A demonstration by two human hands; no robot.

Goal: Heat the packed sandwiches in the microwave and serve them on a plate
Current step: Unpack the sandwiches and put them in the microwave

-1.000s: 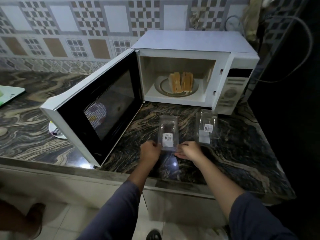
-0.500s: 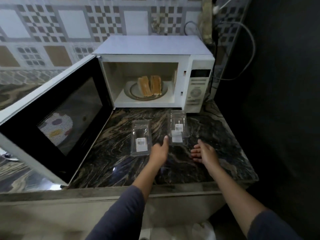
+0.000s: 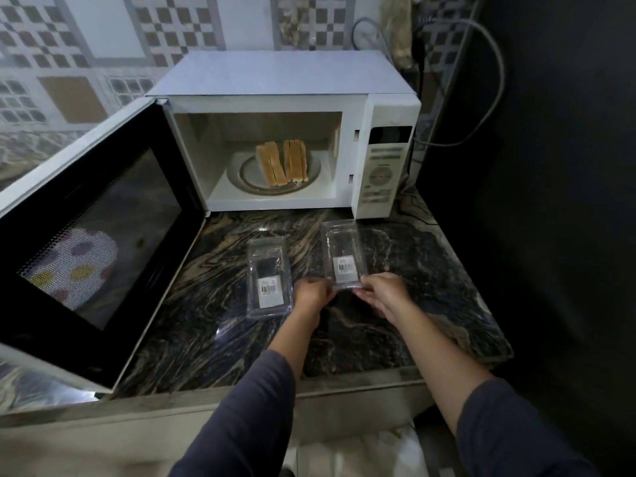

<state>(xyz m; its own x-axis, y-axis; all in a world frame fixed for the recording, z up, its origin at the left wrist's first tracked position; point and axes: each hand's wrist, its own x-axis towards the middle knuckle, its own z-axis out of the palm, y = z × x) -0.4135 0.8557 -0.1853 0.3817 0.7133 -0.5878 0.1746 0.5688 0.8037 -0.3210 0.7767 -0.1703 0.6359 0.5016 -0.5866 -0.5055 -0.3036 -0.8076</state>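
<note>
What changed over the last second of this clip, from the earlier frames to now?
Both hands let go of the left clear package and moved right. The left hand and right hand now pinch the near end of the right clear package. Unchanged: the microwave door is open, with the sandwiches on the plate inside.

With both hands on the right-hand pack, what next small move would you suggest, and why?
Probably lift the empty pack aside: left hand and right hand grip its near end, and the sandwiches already stand on the plate in the microwave.
</note>
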